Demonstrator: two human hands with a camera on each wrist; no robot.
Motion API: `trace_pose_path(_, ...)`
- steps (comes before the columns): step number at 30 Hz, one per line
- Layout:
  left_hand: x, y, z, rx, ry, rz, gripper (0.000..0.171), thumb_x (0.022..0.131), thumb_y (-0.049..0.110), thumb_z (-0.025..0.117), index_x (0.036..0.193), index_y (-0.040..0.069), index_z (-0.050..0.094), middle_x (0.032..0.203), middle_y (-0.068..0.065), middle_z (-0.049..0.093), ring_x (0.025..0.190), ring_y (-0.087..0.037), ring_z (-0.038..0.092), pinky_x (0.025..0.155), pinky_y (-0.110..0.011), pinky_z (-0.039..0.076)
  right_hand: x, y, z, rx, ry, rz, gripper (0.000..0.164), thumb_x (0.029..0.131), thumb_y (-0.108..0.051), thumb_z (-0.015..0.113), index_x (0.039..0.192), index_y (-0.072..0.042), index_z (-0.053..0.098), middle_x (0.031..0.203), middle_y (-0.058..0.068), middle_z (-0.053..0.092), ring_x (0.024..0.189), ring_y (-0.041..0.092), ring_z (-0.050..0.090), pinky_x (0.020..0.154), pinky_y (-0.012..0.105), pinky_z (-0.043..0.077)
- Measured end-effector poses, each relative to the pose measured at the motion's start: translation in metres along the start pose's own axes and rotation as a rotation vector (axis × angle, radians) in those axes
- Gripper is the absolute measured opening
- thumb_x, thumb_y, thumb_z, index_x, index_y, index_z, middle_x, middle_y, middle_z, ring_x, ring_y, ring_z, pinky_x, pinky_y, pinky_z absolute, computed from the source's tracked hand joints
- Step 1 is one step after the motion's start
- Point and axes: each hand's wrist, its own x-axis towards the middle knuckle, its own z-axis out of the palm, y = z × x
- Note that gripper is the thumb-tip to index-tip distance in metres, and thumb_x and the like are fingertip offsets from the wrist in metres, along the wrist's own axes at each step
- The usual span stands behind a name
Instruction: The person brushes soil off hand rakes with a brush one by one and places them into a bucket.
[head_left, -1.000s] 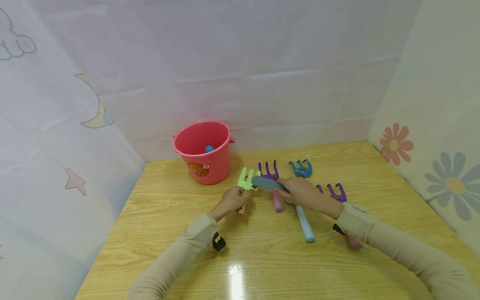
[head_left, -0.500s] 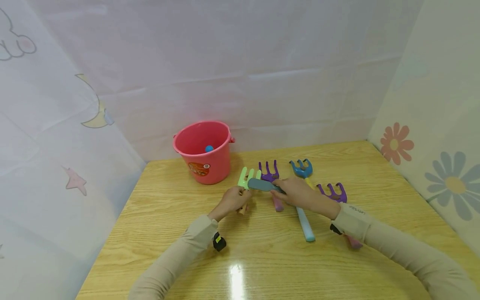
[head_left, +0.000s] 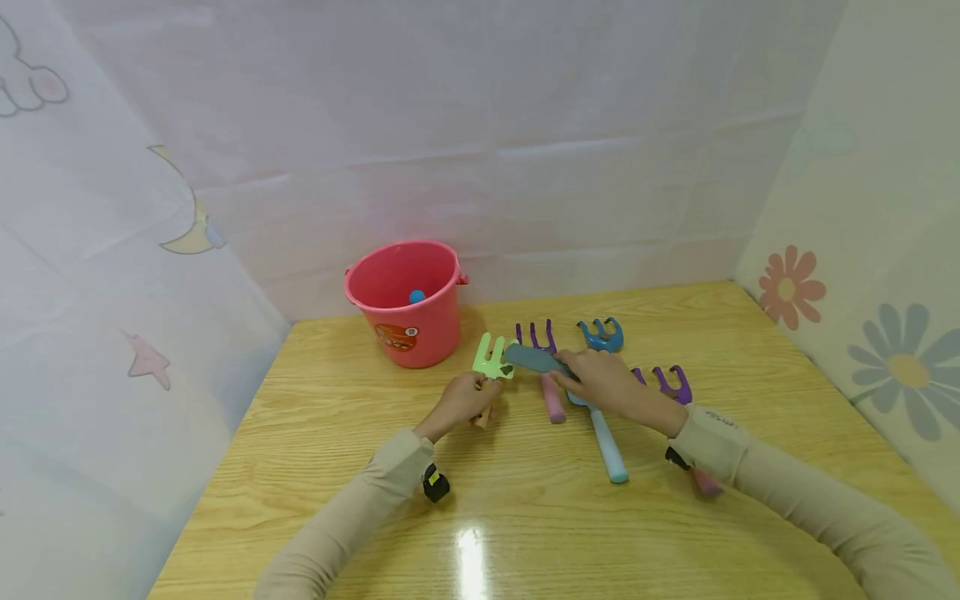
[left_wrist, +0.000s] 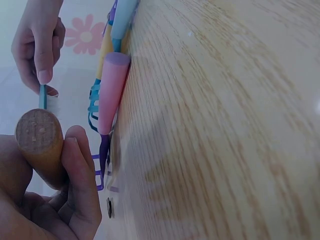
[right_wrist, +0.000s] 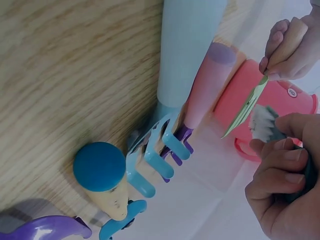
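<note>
In the head view my left hand (head_left: pixel 459 400) grips the wooden handle (left_wrist: pixel 42 145) of a light green hand rake (head_left: pixel 489 354), its tines facing away. A dark patch marks the rake's head near the right side. My right hand (head_left: pixel 611 383) holds a grey-green brush (head_left: pixel 531 358), fingers curled round its handle. The brush's white bristles (right_wrist: pixel 261 122) face the rake's head, close beside it in the right wrist view. Just right of the rake lies a purple rake with a pink handle (head_left: pixel 552 398), partly covered by the brush.
A red bucket (head_left: pixel 420 333) with a blue thing (head_left: pixel 417 296) inside stands at the back left. Under and around my right arm lie a light blue-handled rake (head_left: pixel 609 446), a blue rake (head_left: pixel 603 337) and another purple rake (head_left: pixel 678 387). Patterned cloth hangs behind the wooden table (head_left: pixel 337 467).
The brush in my right hand slid left and down over the green rake's head, then back up to the right. My left hand has stayed nearly still with the rake.
</note>
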Motion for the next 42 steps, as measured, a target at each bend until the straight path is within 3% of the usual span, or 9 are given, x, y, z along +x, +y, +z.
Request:
trace_pose_path(7,0.003,-0.001,0.0,0.005,-0.005,0.012,0.04,0.1,0.035,0.052,0.086,0.0,0.064,0.067,-0.012,0.069,0.042,-0.011,0.05,0.042,-0.026,0.041,0.004,-0.01,-0.001,-0.019,-0.022,-0.079,0.036,0.097,-0.021,0.064,0.117,0.008,0.064,0.063,-0.007,0.051,0.047,0.002,0.04,0.046,0.02,0.038)
trace_pose_path(13,0.003,-0.001,-0.001,0.028,0.014,0.016,0.037,0.101,0.034,0.053,0.081,0.004,0.062,0.061,-0.004,0.067,0.042,-0.01,0.049,0.041,-0.023,0.038,0.001,-0.004,0.0,0.004,0.014,-0.045,0.033,0.097,-0.018,0.065,0.117,0.008,0.064,0.061,-0.006,0.052,0.043,0.002,0.041,0.042,0.02,0.036)
trace_pose_path(22,0.0,-0.002,0.0,-0.013,-0.007,0.04,0.043,0.102,0.03,0.052,0.086,-0.007,0.065,0.063,-0.008,0.068,0.042,-0.01,0.052,0.04,-0.022,0.037,-0.001,-0.003,0.001,-0.019,0.053,-0.009,0.031,0.097,-0.02,0.064,0.114,0.006,0.065,0.058,-0.007,0.048,0.042,0.004,0.038,0.04,0.021,0.03)
trace_pose_path(28,0.0,-0.001,0.002,-0.003,0.008,0.031,0.039,0.101,0.03,0.052,0.079,0.001,0.064,0.062,-0.005,0.067,0.043,-0.009,0.053,0.039,-0.022,0.038,0.001,-0.01,0.003,-0.029,-0.008,-0.057,0.036,0.098,-0.024,0.064,0.118,0.006,0.064,0.058,-0.009,0.045,0.043,0.002,0.037,0.042,0.02,0.031)
trace_pose_path(31,0.0,-0.001,0.002,-0.007,0.011,0.03,0.038,0.101,0.03,0.053,0.077,0.002,0.062,0.063,-0.008,0.068,0.042,-0.01,0.051,0.04,-0.022,0.038,0.001,-0.009,0.005,-0.055,-0.001,-0.06,0.035,0.096,-0.022,0.066,0.116,0.007,0.064,0.058,-0.008,0.046,0.045,0.003,0.038,0.043,0.02,0.033)
trace_pose_path(37,-0.001,-0.001,0.001,-0.013,-0.009,0.041,0.043,0.102,0.028,0.052,0.084,-0.008,0.065,0.063,-0.012,0.067,0.04,-0.01,0.051,0.039,-0.022,0.037,-0.002,0.0,0.006,-0.046,0.047,-0.022,0.03,0.095,-0.018,0.067,0.113,0.006,0.064,0.066,-0.001,0.059,0.046,0.003,0.044,0.042,0.021,0.038)
trace_pose_path(42,-0.002,-0.001,0.0,-0.009,-0.016,0.041,0.044,0.102,0.028,0.053,0.084,-0.01,0.065,0.062,-0.011,0.066,0.04,-0.01,0.05,0.038,-0.022,0.036,-0.002,0.004,0.006,-0.05,0.051,-0.006,0.032,0.096,-0.02,0.066,0.115,0.006,0.064,0.071,0.003,0.063,0.047,0.004,0.046,0.042,0.022,0.037)
